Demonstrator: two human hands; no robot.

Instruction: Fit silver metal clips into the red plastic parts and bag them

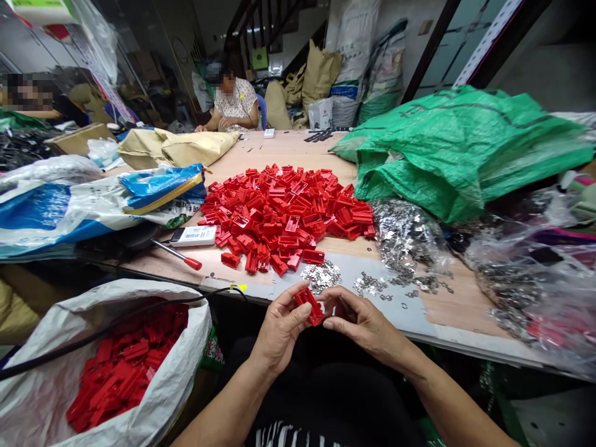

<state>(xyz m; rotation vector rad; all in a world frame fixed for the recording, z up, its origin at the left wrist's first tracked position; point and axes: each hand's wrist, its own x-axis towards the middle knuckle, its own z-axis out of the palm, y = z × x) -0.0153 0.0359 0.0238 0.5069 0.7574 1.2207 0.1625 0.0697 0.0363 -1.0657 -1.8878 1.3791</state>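
My left hand (282,326) grips a small red plastic housing (309,307) between thumb and fingers, its hollow side facing up. At the housing's right end is my right hand (356,313), fingers curled and closed in a pinch. Whatever lies between those fingertips is too small to make out. Just beyond my hands, a little pile of shiny metal pieces (321,275) lies at the table's near edge. Behind it spreads a large heap of red plastic housings (279,214).
To my left, an open white sack (186,372) holds more red housings. A red-handled screwdriver (179,254) lies near a white box (193,236). Clear bags of metal pieces (410,239) and a green sack (447,143) occupy the right. Another person (235,102) sits across the table.
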